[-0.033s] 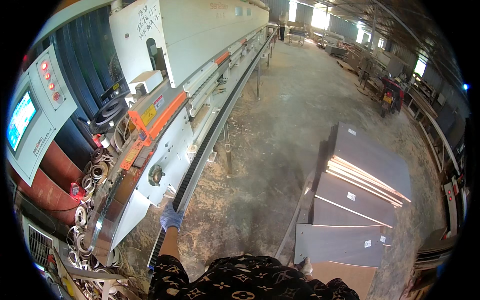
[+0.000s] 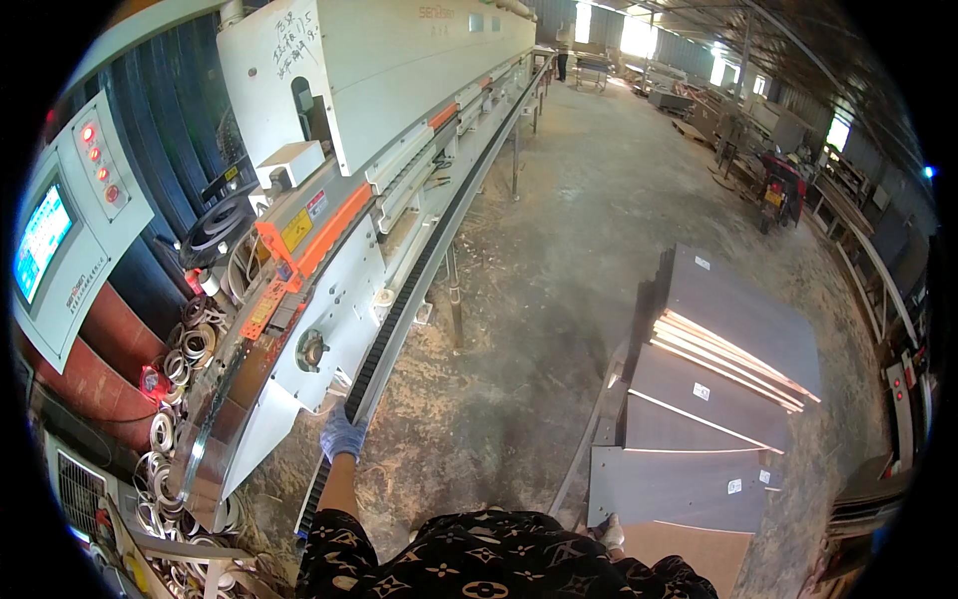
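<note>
— What do we have around us?

— A long white edge-banding machine (image 2: pixel 399 150) runs from lower left to the top centre, with a control panel (image 2: pixel 70 220) at far left and coils of banding (image 2: pixel 180 349) beneath it. Grey panels (image 2: pixel 718 379) are stacked at lower right.

— And our hands?

— Our gloved left hand (image 2: pixel 342 435) rests at the machine's black conveyor track (image 2: pixel 399 309), fingers curled loosely against its edge. Our right hand (image 2: pixel 611 534) barely shows beside the panels; we cannot tell its grip.
</note>
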The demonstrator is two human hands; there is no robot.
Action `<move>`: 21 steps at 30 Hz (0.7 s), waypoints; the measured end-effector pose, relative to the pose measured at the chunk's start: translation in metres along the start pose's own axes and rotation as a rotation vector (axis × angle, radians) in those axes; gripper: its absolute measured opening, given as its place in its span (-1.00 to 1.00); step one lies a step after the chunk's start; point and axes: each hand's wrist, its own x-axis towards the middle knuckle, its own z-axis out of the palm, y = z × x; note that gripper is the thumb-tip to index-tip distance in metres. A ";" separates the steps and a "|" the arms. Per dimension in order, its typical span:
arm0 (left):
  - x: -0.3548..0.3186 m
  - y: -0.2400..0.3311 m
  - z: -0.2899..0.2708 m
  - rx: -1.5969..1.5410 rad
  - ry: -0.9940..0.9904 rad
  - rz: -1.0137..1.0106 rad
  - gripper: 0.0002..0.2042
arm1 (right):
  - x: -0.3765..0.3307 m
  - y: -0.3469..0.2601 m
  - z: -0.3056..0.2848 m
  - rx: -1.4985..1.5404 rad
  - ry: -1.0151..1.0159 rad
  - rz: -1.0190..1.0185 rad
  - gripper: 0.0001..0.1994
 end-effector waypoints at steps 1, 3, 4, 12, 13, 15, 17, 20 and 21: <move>0.001 0.001 0.000 0.013 -0.007 -0.007 -0.29 | 0.001 0.001 0.000 0.003 0.000 -0.007 -0.63; 0.002 0.002 0.000 0.015 -0.010 -0.009 -0.29 | 0.003 0.001 0.001 0.003 -0.005 -0.026 -0.63; 0.001 0.002 0.000 0.001 -0.009 -0.004 -0.28 | 0.007 0.002 -0.001 0.000 -0.009 -0.040 -0.63; 0.003 0.003 0.001 -0.020 0.001 0.006 -0.28 | 0.010 0.000 -0.002 -0.003 -0.097 -0.058 -0.65; 0.001 0.003 0.002 -0.013 -0.016 -0.010 -0.28 | 0.004 0.001 -0.001 0.002 -0.074 -0.077 -0.65; 0.004 0.008 0.000 -0.017 -0.034 -0.023 -0.28 | 0.012 0.002 0.000 0.028 -0.036 -0.065 -0.65; -0.001 0.006 -0.004 -0.025 -0.044 -0.033 -0.28 | 0.013 0.002 -0.003 0.051 -0.003 0.011 -0.65; -0.006 -0.003 -0.004 0.001 0.009 -0.013 -0.28 | 0.015 0.007 -0.005 0.026 -0.102 -0.062 -0.63; -0.005 -0.006 -0.002 0.006 0.029 -0.002 -0.28 | 0.018 0.007 -0.005 0.016 -0.151 -0.090 -0.62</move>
